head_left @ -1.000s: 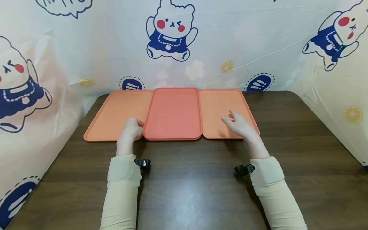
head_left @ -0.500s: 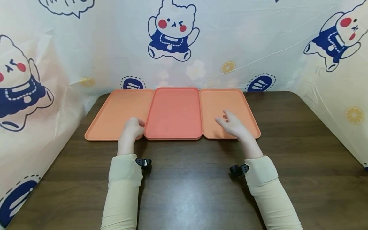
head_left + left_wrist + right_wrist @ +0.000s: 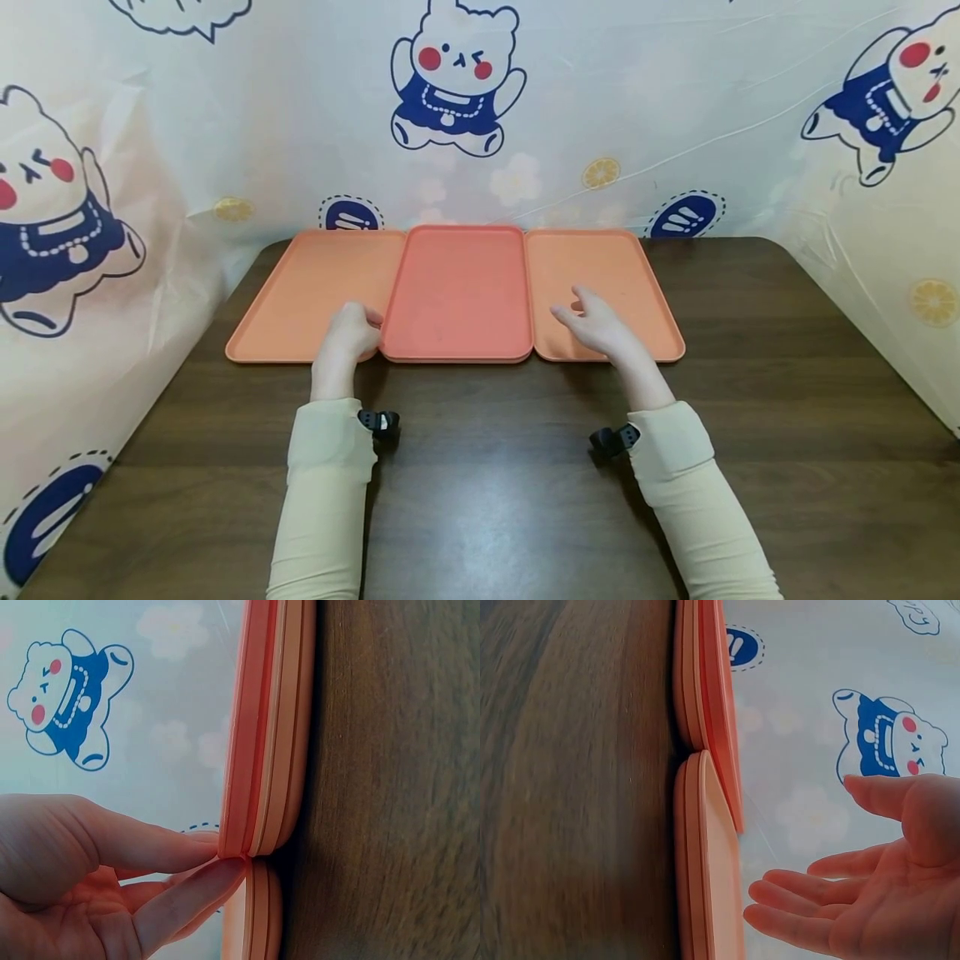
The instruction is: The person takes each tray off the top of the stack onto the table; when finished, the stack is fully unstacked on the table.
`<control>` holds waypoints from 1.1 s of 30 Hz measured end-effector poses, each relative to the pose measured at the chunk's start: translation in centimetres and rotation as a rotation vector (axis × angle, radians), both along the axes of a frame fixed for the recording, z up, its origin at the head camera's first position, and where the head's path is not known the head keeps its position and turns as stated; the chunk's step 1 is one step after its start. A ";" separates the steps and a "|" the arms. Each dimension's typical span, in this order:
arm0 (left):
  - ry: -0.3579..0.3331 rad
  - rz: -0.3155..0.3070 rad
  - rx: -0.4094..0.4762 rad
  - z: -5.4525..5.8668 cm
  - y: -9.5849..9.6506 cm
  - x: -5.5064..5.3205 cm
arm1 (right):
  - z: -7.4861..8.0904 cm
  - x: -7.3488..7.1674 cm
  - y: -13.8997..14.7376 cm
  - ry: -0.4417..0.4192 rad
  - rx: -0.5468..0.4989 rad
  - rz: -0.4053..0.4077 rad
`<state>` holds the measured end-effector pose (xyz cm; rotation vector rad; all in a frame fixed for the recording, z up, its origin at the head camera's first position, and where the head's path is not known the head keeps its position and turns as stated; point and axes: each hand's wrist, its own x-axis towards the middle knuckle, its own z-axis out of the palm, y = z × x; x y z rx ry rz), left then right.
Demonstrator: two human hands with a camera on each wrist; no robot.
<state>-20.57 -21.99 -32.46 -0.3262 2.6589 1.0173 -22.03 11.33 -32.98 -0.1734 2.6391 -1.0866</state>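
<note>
Three trays lie side by side: a left orange tray (image 3: 322, 267), a pink tray (image 3: 457, 292) in the middle and a right orange tray (image 3: 637, 283). In the left wrist view, the pink tray sits on top of another orange tray (image 3: 286, 727). My left hand (image 3: 348, 335) is at the pink tray's near left corner, thumb and forefinger pinching its rim, with the left tray just beneath the fingers. Over the right orange tray hovers my right hand (image 3: 596, 322), its fingers extended and thumb spread, holding nothing.
The trays stand along the far part of a dark wooden table (image 3: 480, 467). Behind them hangs a pale printed cloth (image 3: 285, 108) with cartoon bears. Black wrist cameras sit on both sleeves.
My right hand has drifted left over the right orange tray, toward the pink one. The left hand keeps its place at the pink tray's corner, and the trays have not moved.
</note>
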 end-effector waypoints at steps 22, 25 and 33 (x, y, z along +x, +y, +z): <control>-0.002 0.011 0.010 -0.2 0.0 -0.1 | -0.3 -0.6 -2.3 -0.014 -0.030 0.032; -0.002 0.013 0.012 -0.2 0.0 -0.1 | -0.4 -0.6 -2.6 -0.011 -0.023 0.029; -0.007 0.015 0.014 -0.2 -0.1 -0.2 | -0.7 -0.8 -3.3 0.002 -0.023 0.019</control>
